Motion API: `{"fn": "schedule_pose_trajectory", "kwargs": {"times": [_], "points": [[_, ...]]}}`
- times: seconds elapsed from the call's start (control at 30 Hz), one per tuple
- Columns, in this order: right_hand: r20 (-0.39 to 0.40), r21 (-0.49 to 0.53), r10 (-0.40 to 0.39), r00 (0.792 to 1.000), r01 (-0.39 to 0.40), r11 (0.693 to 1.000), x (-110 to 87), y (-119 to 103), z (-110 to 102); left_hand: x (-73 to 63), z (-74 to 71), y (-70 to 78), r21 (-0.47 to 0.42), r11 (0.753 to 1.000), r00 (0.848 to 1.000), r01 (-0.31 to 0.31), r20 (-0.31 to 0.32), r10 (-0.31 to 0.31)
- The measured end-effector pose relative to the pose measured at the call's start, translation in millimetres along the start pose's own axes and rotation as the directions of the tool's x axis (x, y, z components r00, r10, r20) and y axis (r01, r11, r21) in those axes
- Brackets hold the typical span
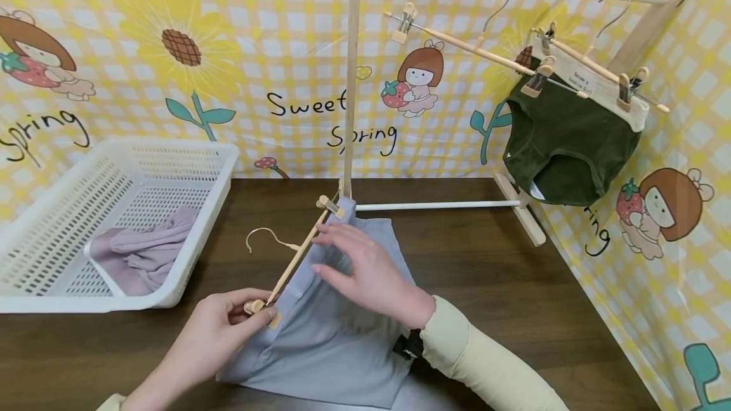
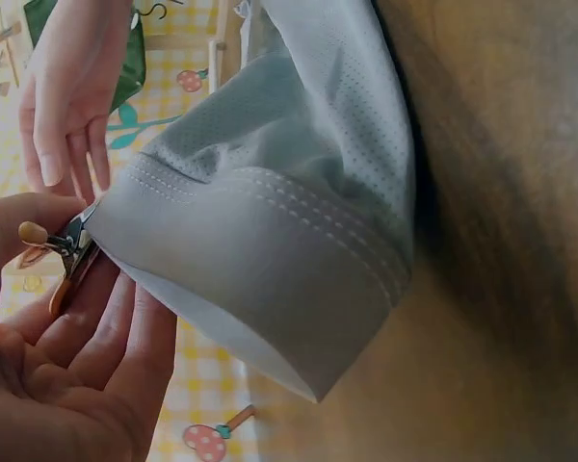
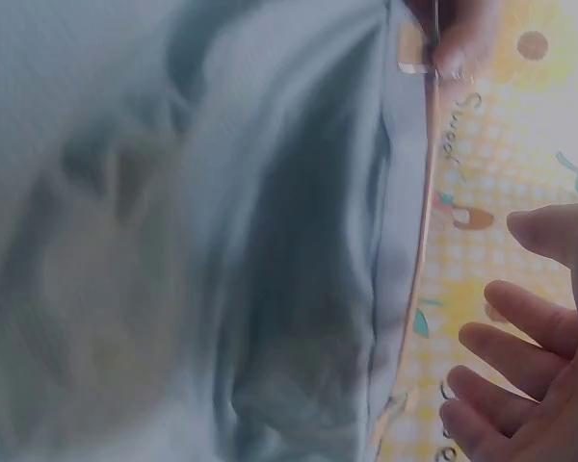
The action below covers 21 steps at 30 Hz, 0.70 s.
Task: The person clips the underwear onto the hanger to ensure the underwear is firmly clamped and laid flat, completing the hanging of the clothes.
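Fabric [image 1: 342, 344], mesh-dotted grey: left hand [image 1: 216, 330] pinches its wooden clip [image 1: 254, 307], right hand [image 1: 372, 271] loosely outstretched.

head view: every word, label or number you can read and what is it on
"Sweet Spring": backdrop, middle
"Spring": backdrop, left side
"ring": backdrop, right side, its start covered by green underwear
Print on the underwear's white waistband: too small to read surely

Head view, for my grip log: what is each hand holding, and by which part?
Left hand: the wooden hanger, by its nearer clip. Right hand: nothing.
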State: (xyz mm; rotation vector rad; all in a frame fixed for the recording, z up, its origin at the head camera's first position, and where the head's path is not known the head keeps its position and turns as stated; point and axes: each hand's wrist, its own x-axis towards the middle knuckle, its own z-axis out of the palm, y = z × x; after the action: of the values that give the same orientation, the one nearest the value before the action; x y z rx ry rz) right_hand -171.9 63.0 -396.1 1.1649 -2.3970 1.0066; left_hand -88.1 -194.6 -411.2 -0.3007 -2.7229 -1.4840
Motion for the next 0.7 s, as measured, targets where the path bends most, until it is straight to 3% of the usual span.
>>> {"fn": "schedule_pose_trajectory", "kwargs": {"times": [0.23,0.37,0.53,0.7], "points": [[-0.001,-0.113,-0.014,1.0,0.014,0.993,3.4,4.0,-15.8,4.3,0.4,5.2,0.049,0.988,0.989,-0.145,0.022,0.144],[-0.01,-0.233,-0.052,0.999,0.048,0.971,3.6,5.1,-16.6,7.7,2.5,9.0,0.091,0.966,0.97,-0.243,0.008,0.244],[-0.035,-0.401,-0.116,0.993,0.092,0.911,4.5,5.2,-16.7,13.3,4.2,13.5,0.168,0.931,0.943,-0.325,-0.021,0.333],[-0.071,-0.439,-0.157,0.985,0.11,0.892,5.4,3.2,-20.0,21.4,4.7,20.8,0.218,0.9,0.92,-0.377,-0.019,0.39]]}}
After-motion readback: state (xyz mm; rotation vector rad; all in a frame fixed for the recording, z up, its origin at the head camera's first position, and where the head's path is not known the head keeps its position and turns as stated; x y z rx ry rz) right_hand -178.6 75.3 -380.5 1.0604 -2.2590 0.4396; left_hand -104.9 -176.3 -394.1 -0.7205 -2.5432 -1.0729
